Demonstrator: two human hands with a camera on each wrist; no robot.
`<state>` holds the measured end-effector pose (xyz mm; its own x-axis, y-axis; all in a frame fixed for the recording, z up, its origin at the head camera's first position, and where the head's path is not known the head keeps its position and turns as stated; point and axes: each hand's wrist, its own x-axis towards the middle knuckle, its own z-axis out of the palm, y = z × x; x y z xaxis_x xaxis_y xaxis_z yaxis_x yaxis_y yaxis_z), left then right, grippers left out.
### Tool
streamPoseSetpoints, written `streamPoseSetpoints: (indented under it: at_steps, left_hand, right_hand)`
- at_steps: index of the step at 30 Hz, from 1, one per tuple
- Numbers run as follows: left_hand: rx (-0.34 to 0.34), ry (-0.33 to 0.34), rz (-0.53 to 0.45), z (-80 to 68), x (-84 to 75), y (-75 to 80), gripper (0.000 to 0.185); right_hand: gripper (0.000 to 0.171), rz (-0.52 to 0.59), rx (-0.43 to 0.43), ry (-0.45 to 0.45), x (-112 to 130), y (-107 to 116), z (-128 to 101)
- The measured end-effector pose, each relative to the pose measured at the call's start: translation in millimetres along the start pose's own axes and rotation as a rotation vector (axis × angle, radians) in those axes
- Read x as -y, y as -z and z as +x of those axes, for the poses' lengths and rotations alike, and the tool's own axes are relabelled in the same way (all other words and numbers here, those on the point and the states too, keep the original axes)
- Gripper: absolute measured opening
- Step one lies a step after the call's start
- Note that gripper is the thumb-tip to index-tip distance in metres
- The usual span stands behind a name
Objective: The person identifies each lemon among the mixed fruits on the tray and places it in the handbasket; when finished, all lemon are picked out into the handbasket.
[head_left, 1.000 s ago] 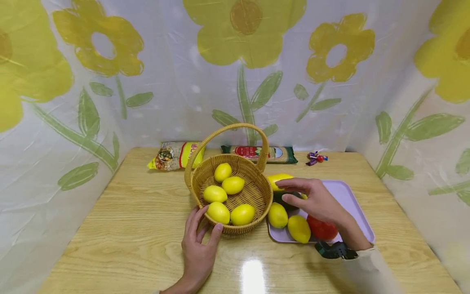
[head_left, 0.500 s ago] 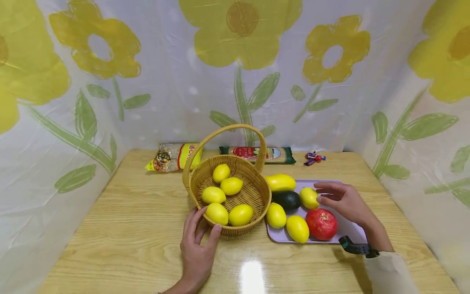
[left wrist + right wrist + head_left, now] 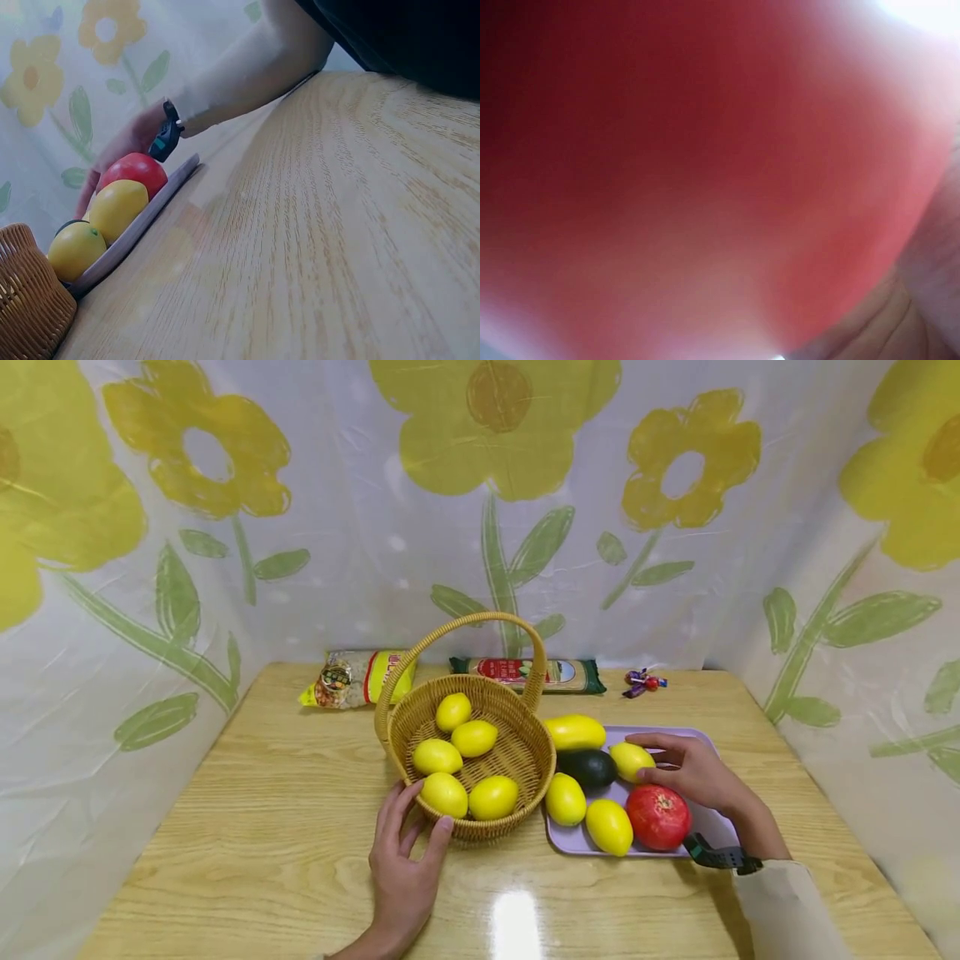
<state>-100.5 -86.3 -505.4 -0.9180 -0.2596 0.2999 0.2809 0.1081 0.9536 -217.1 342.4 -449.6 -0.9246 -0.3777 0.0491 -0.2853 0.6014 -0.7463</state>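
A woven basket (image 3: 525, 752) with a hoop handle holds several lemons (image 3: 474, 738). My left hand (image 3: 417, 827) rests against its near wall, fingers straight and thumb on the weave; the left wrist view catches only a corner of the basket (image 3: 22, 300). On the purple tray (image 3: 716, 831) my right hand (image 3: 656, 757) curls thumb and forefinger round a lemon (image 3: 628, 759) at the back. Beside it lie a dark avocado (image 3: 588, 768), a long yellow fruit (image 3: 573, 732), two more lemons (image 3: 565, 799) and a red pomegranate (image 3: 657, 817). The pomegranate (image 3: 705, 165) fills the right wrist view as a red blur.
The wooden table (image 3: 262, 827) is walled by flower-print sheeting. Along its far edge lie a yellow snack bag (image 3: 352, 677), a green packet (image 3: 540, 673) and wrapped sweets (image 3: 645, 681). The left wrist view shows the tray's edge (image 3: 150, 214) and my right forearm (image 3: 247, 75).
My right hand has moved right from over the avocado to the back lemon on the tray and curled round it. The left hand and basket have stayed put.
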Motion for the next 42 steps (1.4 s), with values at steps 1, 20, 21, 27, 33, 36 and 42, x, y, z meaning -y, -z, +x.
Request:
streamPoseSetpoints:
  at_steps: [1,20,21,27,33,36,42]
  left_hand:
    - [0.000,-0.001,0.001,0.2,-0.1,0.3,0.057]
    - [-0.008,-0.024,-0.001,0.3,0.6,1.5,0.055]
    - [-0.007,-0.026,-0.001,0.5,0.7,1.5,0.055]
    - [-0.006,-0.025,-0.006,0.8,0.9,1.2,0.055]
    - [-0.004,-0.019,-0.006,0.6,1.2,0.0,0.056]
    - [-0.003,-0.019,-0.007,0.3,1.5,-0.8,0.056]
    - [-0.005,-0.015,-0.015,0.0,1.6,0.4,0.057]
  right_hand:
    - [0.054,0.006,0.003,-0.003,-1,0,0]
    - [0.044,0.210,0.008,0.172,77,-5,12]
    - [0.044,0.221,0.040,0.185,84,-9,15]
    - [0.041,0.205,0.241,0.238,115,-46,39]
    - [0.044,0.137,0.371,0.301,139,-84,58]
    - [0.045,0.061,0.370,0.330,151,-102,65]
    - [0.045,-0.090,0.290,0.378,172,-132,74]
